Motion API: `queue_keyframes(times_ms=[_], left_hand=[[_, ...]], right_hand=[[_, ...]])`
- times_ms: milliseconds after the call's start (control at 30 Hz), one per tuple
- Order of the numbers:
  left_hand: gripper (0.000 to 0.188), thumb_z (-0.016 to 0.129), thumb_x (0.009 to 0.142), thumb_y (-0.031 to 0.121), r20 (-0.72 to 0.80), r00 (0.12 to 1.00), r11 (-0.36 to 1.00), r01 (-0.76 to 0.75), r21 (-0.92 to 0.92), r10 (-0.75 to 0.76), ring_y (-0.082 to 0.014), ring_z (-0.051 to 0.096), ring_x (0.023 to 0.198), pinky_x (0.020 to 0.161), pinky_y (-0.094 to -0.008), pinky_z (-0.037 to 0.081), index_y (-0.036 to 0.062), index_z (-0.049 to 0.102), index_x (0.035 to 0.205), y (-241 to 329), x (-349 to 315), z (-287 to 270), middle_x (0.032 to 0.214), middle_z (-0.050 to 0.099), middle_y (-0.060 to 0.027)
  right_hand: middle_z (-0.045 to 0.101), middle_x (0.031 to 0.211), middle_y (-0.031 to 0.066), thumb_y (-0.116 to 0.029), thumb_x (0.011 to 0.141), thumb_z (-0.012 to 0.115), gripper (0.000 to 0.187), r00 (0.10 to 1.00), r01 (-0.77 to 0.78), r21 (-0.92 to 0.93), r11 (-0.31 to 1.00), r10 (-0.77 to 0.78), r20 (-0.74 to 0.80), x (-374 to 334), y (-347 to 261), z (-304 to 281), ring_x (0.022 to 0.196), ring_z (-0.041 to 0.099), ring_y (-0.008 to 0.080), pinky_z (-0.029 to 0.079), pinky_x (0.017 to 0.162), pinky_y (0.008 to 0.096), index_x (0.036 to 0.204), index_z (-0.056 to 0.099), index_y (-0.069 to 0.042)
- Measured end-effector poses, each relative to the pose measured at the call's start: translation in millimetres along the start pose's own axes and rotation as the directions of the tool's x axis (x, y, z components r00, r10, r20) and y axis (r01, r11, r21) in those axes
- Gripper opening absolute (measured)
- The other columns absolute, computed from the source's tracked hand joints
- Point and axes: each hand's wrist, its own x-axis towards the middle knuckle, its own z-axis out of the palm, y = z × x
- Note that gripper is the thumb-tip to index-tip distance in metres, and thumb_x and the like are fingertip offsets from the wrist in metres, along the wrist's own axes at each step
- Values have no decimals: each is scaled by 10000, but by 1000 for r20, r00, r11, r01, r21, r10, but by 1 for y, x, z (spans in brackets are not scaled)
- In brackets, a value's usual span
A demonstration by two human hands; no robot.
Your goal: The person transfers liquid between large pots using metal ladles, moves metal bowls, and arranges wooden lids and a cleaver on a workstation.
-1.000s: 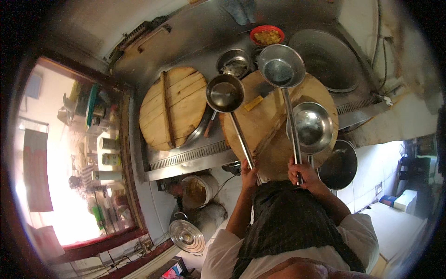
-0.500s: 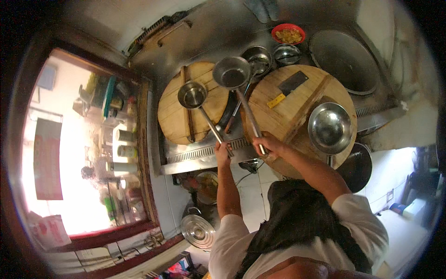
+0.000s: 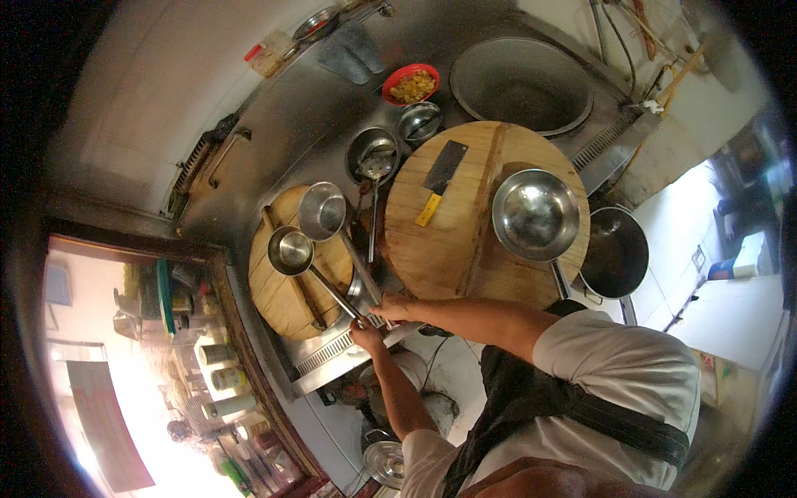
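My left hand (image 3: 366,334) is closed round the handle of a small steel ladle (image 3: 290,251) with a deep, round bowl. Just above it, my right hand (image 3: 393,307) grips the long handle of a larger, deep metal ladle (image 3: 322,212). Both ladle bowls hang side by side over the left round wooden lid (image 3: 267,292), the larger one on the far side. Their handles run toward me nearly parallel, and my wrists are close together. I see no contents in the small ladle; whether the larger one holds any liquid I cannot tell.
On the right round wooden lid (image 3: 423,274) lie a cleaver (image 3: 446,168) with a yellow handle and a shiny steel pan (image 3: 535,214). Behind are a skimmer (image 3: 376,163) in a metal bowl, a red bowl (image 3: 413,85) of yellowish food and a large wok (image 3: 521,87). A dark pan (image 3: 614,253) hangs right.
My right hand has carried the larger ladle left, from between the lids to over the left lid beside the small ladle. My hands are now closer together. The view has turned toward the right.
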Motion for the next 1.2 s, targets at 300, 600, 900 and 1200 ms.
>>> queue_keyframes(times_ms=[300,600,900,1200], left_hand=[[436,448,890,416,767,639,551,659,-512,-52,-206,545,690,566,-382,439,-12,534,894,117,-49,-56,757,540,-131],[187,524,879,211,440,894,833,176,-524,88,-127,448,489,444,-290,372,25,500,879,98,-41,-6,630,515,-50],[108,492,892,134,469,883,831,265,-489,-6,-142,460,505,455,-310,385,37,474,849,102,-38,13,618,489,-53],[103,507,888,117,495,868,742,318,-591,22,-169,490,501,450,-336,398,53,440,845,105,-42,29,623,507,-69]], right_hand=[[589,714,179,-414,879,437,478,998,-19,-185,983,30,57,-30,-22,-5,653,615,275,480,578,386,969,521,48],[446,1058,215,-144,664,646,476,548,-187,-726,661,-543,-636,-73,107,-60,1005,428,363,416,670,476,1086,491,13],[459,975,203,-188,718,663,519,551,-256,-355,899,-165,-818,-70,99,-107,798,511,367,425,605,477,1135,409,-12],[556,937,186,-234,780,631,535,703,-285,-272,919,8,-711,-69,83,-142,840,563,331,467,705,429,1207,351,-76]])
